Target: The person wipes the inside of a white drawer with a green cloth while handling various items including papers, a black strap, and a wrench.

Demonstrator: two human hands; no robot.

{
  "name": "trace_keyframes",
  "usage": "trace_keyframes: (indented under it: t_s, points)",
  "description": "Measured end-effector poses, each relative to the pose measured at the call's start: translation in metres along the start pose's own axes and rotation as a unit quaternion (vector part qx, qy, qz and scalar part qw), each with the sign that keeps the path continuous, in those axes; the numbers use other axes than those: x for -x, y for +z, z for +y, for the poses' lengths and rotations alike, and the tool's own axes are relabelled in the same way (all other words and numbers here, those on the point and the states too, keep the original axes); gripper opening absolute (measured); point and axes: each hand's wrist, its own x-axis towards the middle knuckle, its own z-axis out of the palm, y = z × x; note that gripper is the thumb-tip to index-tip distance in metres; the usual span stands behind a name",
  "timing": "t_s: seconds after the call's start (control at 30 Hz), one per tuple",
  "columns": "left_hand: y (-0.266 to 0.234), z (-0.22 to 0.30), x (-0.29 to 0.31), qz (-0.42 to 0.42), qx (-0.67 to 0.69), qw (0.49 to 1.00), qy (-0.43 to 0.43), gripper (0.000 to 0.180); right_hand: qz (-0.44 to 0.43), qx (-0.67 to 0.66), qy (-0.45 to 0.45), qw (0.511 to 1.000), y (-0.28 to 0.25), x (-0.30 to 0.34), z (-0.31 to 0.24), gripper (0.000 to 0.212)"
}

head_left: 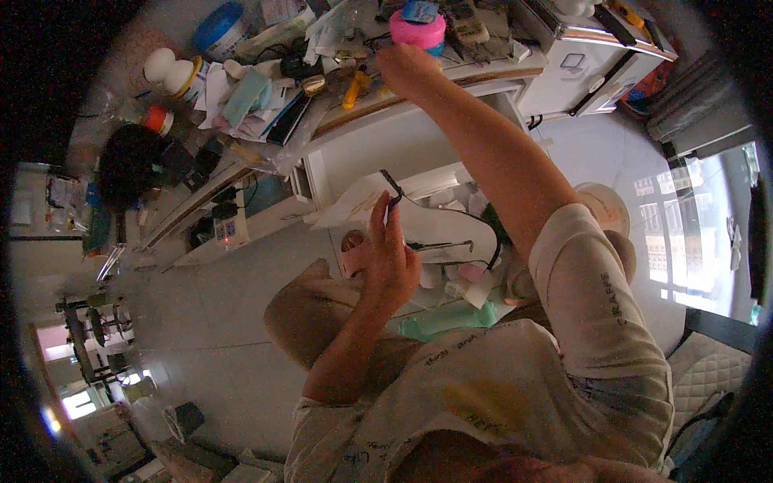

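My right hand (409,71) reaches over the cluttered desk and lies beside a pink round container (417,30). Its fingers look curled together, and what they hold, if anything, is hidden. Lower down, in front of a pulled-out drawer (370,157), my left hand (392,266) is raised with its fingers pointing up. A thin black cord-like piece (393,187) is pinched at its fingertips. A dark curved line runs from there to the right, above a slim dark rod (439,245); I cannot tell whether they are joined. A yellow-orange tool handle (354,90) lies left of my right hand.
Papers (254,97), a blue-lidded tub (219,28) and white rounded bottles (171,71) crowd the desk's left part. A power strip (228,232) sits below it. Beneath my hands are a pink cup-like item (354,253) and a pale green plastic piece (447,322). A white bucket (604,208) stands right.
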Motion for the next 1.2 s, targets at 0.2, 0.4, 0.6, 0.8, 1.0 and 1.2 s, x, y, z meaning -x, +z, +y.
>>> trace_keyframes:
  t_s: [0.2, 0.4, 0.6, 0.8, 1.0, 1.2]
  points:
    - [0.000, 0.005, -0.001, -0.004, -0.015, 0.999, -0.034, 0.073, -0.060, -0.041, 0.127, 0.989, 0.006, -0.016, 0.003, 0.023]
    - [-0.002, 0.010, -0.004, -0.010, -0.044, 0.999, -0.018, 0.070, -0.100, -0.026, 0.140, 0.985, -0.031, -0.003, 0.000, 0.029]
    - [-0.006, 0.003, -0.006, 0.021, -0.006, 0.999, -0.038, 0.071, 0.000, -0.097, 0.016, 0.995, -0.052, 0.078, 0.026, 0.029]
    - [-0.008, -0.019, 0.008, 0.022, -0.067, 0.997, -0.029, 0.070, -0.184, -0.516, 0.039, 0.836, -0.068, 0.232, 0.026, 0.020]
    - [-0.016, -0.003, 0.012, -0.024, -0.057, 0.998, -0.012, 0.070, -0.291, -0.239, -0.089, 0.922, 0.009, 0.272, -0.017, 0.017]
    - [-0.006, 0.005, 0.016, -0.064, -0.007, 0.997, -0.043, 0.069, -0.371, -0.116, -0.096, 0.916, 0.090, 0.246, -0.072, 0.019]
